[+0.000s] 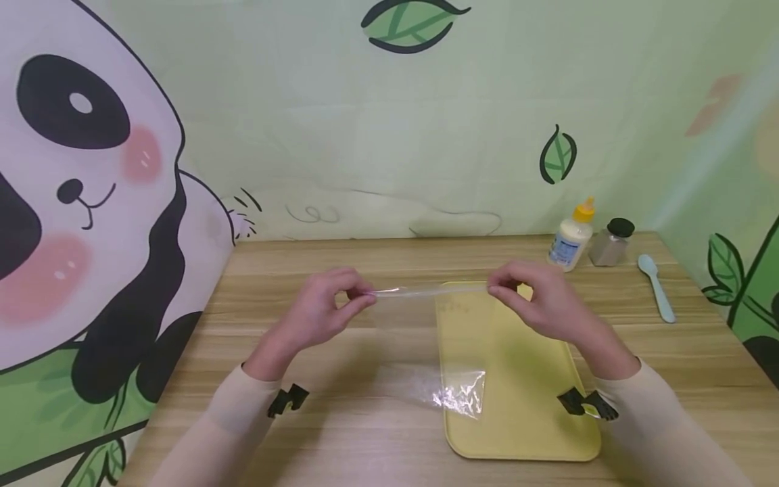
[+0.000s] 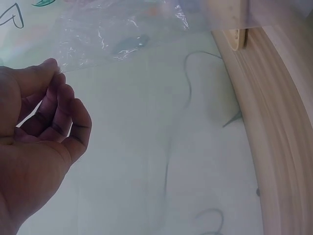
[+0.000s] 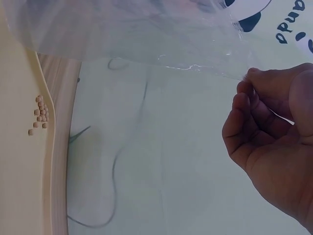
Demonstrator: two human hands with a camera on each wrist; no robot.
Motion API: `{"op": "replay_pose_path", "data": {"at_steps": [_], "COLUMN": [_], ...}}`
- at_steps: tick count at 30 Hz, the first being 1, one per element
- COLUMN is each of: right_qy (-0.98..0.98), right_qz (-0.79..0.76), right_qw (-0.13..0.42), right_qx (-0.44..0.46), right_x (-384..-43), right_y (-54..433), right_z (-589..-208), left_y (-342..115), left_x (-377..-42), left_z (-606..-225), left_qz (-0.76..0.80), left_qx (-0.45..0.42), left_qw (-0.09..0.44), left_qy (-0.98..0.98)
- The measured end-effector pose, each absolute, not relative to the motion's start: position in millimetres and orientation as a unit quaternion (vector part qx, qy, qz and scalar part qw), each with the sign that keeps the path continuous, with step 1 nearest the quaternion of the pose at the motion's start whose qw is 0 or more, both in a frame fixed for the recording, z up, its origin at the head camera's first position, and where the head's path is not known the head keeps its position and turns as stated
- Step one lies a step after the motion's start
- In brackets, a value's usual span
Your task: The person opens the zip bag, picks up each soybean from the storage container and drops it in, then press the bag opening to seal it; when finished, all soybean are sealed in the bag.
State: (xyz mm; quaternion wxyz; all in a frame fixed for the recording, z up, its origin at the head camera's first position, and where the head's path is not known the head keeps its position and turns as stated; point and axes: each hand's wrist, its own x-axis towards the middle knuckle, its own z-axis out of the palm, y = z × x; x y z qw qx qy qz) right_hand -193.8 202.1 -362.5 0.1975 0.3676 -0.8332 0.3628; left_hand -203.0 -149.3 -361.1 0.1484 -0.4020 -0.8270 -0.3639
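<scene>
A clear, thin plastic bag [image 1: 464, 396] hangs upright between my two hands, its top edge stretched taut. My left hand [image 1: 328, 306] pinches one top corner between thumb and fingertips. The opposite corner is pinched the same way by my right hand [image 1: 544, 301]. Behind and below the bag lies a yellow tray [image 1: 529, 412] on the wooden table; the bag's right half overlaps it in the head view. Several small tan cube-like pieces [image 3: 41, 113] lie in a loose cluster on the tray, near its far end. Shiny creases show along the bag's lower part.
At the back right stand a white squeeze bottle [image 1: 569, 241] with an orange nozzle cap and a clear jar [image 1: 609, 245] with a black lid. A light blue spoon [image 1: 658, 287] lies to their right. Printed cloth walls border the table.
</scene>
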Motion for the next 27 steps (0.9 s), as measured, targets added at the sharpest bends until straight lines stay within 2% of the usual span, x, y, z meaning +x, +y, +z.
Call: {"op": "replay_pose_path", "data": {"at_steps": [11,27], "right_qy": [-0.828,-0.831], "right_qz": [0.366,0.371], "right_qw": [0.208,0.177], "right_qx": [0.371,0.374], "right_x": [-188,-186], "right_y": [213,218], "right_z": [-355,-348], "left_y": [-139,-127], "left_x": [-200,-196], "left_z": [-356,-353], "left_qz": [-0.364,-0.369], "left_qx": [-0.408,-0.409], "left_qw": [0.153,0.149], "left_qy": [-0.823,-0.822]}}
